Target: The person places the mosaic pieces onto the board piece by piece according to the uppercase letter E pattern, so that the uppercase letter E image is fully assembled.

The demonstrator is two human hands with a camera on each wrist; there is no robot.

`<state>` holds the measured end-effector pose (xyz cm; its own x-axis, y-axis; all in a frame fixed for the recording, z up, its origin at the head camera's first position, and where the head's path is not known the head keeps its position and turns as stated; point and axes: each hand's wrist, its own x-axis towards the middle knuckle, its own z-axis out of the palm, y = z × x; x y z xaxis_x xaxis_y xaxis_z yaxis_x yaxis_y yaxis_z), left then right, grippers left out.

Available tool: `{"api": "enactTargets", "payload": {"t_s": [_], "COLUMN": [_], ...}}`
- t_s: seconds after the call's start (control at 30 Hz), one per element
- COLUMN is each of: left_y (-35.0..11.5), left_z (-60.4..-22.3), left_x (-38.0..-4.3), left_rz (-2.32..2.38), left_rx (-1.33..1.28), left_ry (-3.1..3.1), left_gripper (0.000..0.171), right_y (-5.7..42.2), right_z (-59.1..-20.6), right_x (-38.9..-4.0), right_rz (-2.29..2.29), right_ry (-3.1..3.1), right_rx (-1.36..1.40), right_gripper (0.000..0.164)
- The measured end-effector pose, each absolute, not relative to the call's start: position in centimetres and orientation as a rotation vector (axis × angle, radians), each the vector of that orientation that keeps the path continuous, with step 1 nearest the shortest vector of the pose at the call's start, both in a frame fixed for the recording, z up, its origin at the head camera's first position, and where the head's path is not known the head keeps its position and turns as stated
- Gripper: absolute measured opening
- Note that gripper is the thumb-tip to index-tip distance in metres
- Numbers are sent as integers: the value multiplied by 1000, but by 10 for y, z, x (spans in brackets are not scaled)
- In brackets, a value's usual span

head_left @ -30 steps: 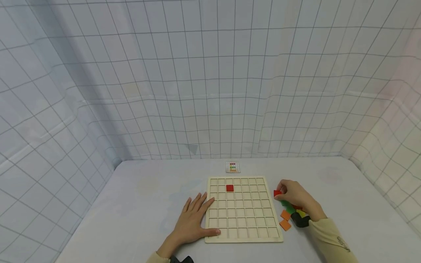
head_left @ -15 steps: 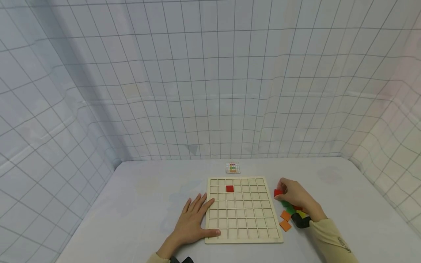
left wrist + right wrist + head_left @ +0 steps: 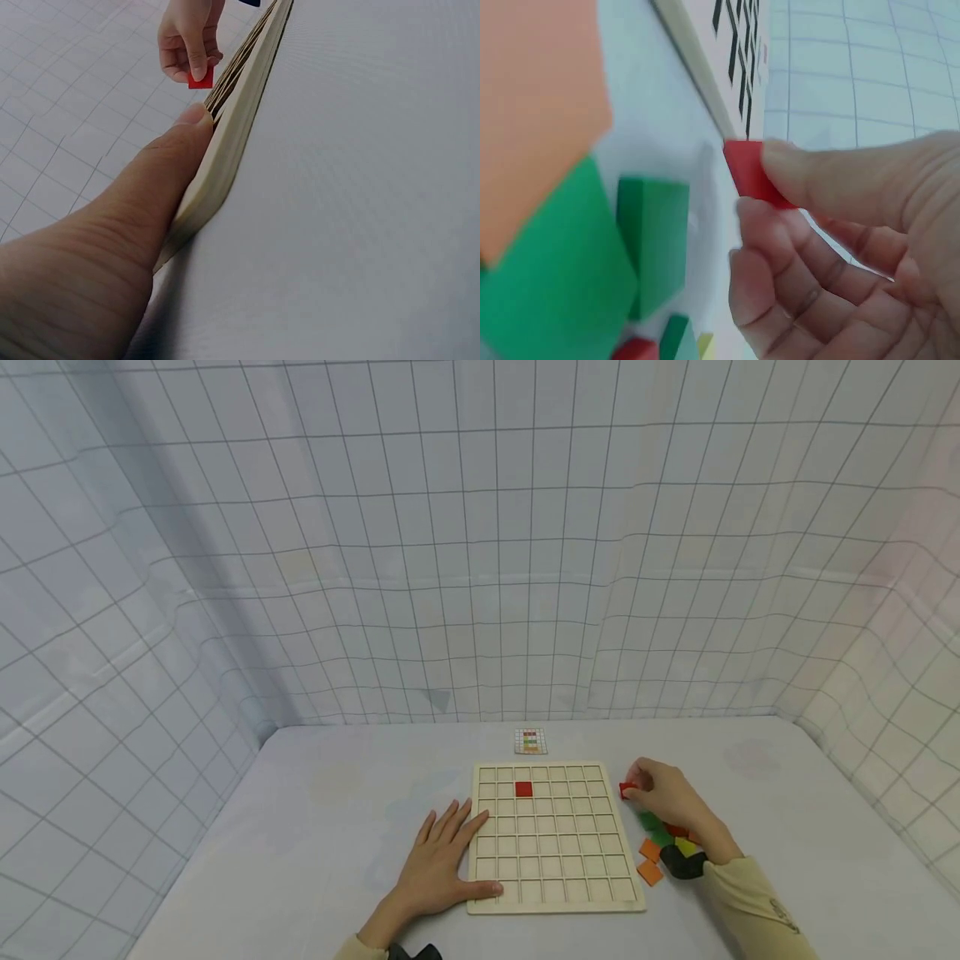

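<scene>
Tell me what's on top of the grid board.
The grid board carries one red tile, in a cell of the second row from the far edge. The left hand rests its thumb and one finger over the left side; whatever lies under them can't be seen.

Soft, even light fills the head view, with a faint shadow on the tabletop point(image 3: 352, 810) beside the right sleeve point(image 3: 753, 902), and the grid lines on the curtain point(image 3: 480, 568) splay and bend toward the edges. The left wrist view is dimmer, a soft shadow darkening one corner of the board point(image 3: 216, 169) and fine ripples patterning the tabletop. A cool bluish cast tints the right wrist view, where the nearest orange tile point(image 3: 540, 97) and green tile point(image 3: 559, 262) are out of focus and the red tile point(image 3: 744, 169) reads crisper.
</scene>
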<state>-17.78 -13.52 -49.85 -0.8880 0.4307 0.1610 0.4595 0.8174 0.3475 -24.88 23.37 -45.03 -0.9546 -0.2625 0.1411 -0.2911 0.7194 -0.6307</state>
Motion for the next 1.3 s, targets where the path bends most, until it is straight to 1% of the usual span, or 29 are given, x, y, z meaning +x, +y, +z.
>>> {"api": "enactTargets", "payload": {"t_s": [0.17,0.43,0.8,1.3], "left_y": [-135,-134,-133,-135], "left_z": [-497,-497,-496,-499], "left_x": [-177,-175,-176,-177], "left_rz": [-600,-606,-597,-567], "left_rx": [-726,-732,-730,-732], "left_ry": [-2902,-2891,-2910,-2876], "left_gripper": [99,98,98,98], "right_y": [221,197,161,133], "right_z": [-448,-456,-457,-460], "right_x": [-246,-249,-260,-272], "right_rz": [1189,1333,1298,1277], "right_ry": [-2797,-2738,-2743,-2772], "right_rx": [462,588,770,798], "right_gripper": [13,14,7,7]}}
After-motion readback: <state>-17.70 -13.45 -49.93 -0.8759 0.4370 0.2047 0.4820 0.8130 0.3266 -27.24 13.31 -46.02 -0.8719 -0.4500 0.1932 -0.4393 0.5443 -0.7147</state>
